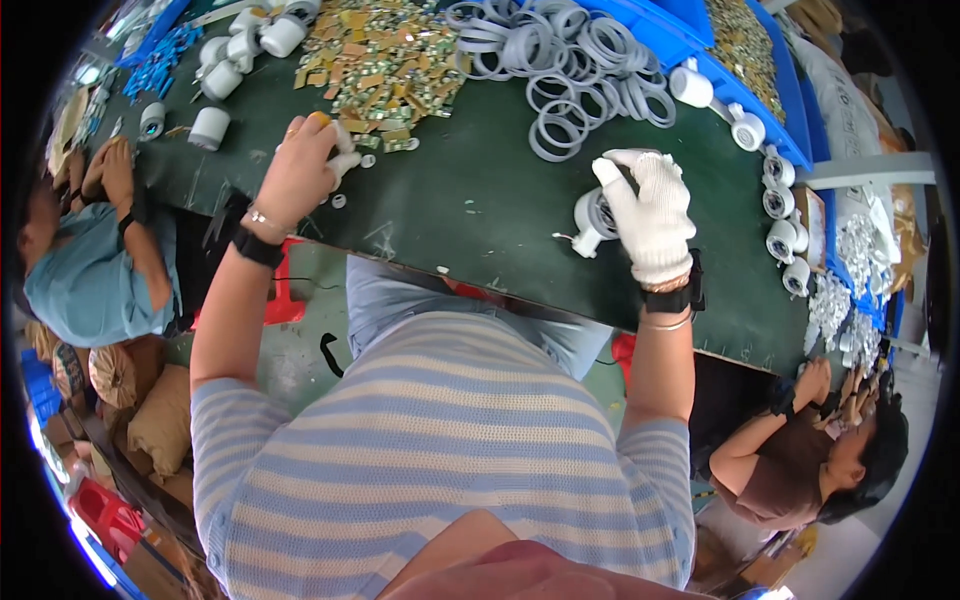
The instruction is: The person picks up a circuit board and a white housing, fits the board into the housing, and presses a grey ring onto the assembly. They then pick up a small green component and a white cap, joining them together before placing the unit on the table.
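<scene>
My left hand (303, 168) is at the near edge of a heap of small yellow-green circuit boards (385, 70). White coverings are on its thumb and a finger, an orange one on another fingertip. Those white tips come together in a pinch; whatever lies between them is too small to make out. Small white discs (339, 201) lie beside it on the dark green table. My right hand (650, 210), in a white knit glove, is closed over a white round housing (592, 215). The housing's left side and a short stub with a wire show past the thumb; the hand hides the rest.
Grey plastic rings (560, 60) are heaped beyond my hands. White round housings (780, 202) line the right side beside blue bins (660, 30); more white housings (209, 128) and blue pieces (165, 60) are at the far left. Co-workers sit on both sides (95, 265).
</scene>
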{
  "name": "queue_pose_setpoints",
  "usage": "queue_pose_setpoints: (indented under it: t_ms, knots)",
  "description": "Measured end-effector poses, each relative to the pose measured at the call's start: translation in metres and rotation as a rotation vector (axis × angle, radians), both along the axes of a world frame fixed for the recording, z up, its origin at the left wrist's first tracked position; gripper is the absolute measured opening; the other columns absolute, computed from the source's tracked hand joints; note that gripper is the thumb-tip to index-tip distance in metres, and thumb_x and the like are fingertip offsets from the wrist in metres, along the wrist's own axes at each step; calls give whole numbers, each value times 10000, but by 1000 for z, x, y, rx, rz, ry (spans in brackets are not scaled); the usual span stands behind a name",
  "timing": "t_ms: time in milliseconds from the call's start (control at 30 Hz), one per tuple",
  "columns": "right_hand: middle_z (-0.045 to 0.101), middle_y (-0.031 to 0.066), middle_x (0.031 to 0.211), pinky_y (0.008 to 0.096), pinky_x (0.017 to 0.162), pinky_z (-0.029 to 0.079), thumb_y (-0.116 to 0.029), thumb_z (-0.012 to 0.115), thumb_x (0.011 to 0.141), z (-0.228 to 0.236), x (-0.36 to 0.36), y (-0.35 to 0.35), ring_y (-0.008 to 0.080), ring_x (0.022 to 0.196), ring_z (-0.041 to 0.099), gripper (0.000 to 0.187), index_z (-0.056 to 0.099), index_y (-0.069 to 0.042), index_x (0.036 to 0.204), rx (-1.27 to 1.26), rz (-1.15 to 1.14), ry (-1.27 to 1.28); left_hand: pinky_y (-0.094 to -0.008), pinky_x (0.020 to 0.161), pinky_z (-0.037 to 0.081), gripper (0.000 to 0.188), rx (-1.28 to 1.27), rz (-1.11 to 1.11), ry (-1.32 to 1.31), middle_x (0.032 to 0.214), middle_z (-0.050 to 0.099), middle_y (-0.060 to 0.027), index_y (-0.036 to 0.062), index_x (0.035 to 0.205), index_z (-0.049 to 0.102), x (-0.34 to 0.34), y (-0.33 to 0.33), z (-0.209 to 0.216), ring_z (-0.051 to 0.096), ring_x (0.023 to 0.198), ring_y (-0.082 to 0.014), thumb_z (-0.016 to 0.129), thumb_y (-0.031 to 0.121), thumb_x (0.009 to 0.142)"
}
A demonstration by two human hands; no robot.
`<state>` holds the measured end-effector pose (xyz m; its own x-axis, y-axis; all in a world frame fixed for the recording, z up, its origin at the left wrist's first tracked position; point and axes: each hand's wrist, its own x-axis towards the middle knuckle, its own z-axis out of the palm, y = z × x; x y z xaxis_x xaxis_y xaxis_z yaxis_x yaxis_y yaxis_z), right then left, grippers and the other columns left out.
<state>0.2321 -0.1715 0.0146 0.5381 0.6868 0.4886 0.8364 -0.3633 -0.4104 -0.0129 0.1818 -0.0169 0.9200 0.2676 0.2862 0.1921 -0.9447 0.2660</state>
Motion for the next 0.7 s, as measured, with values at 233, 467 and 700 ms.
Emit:
queue_pose_setpoints:
  t_ms: [233,467,700]
  knots:
    - [733,99,1101,439,948,505,-157,812,809,11,-69,-33,349,1094,653,186,796,-125,992,-107,-42,-30,-408,709,503,240,-472,218,159,900,581,-157,1,985,616,-15,-13,7,617,790,-338,805,107,882]
    - [652,143,1373,487,1092,430,-133,835,778,-19,-85,-20,421,1358,522,166,791,-160,936,-93,-137,-38,-343,664,500,229,-126,6,-27,962,630,-124,8,1011,622,-9,-38,12,634,771,-245,801,75,885]
    - [730,145,1107,408,1010,500,-102,751,892,10,-78,-21,318,1163,656,70,760,-58,945,123,-7,300,-246,757,531,249,-1551,-48,-79,1063,675,-37,45,1286,653,20,-127,18,637,864,-103,640,90,1042]
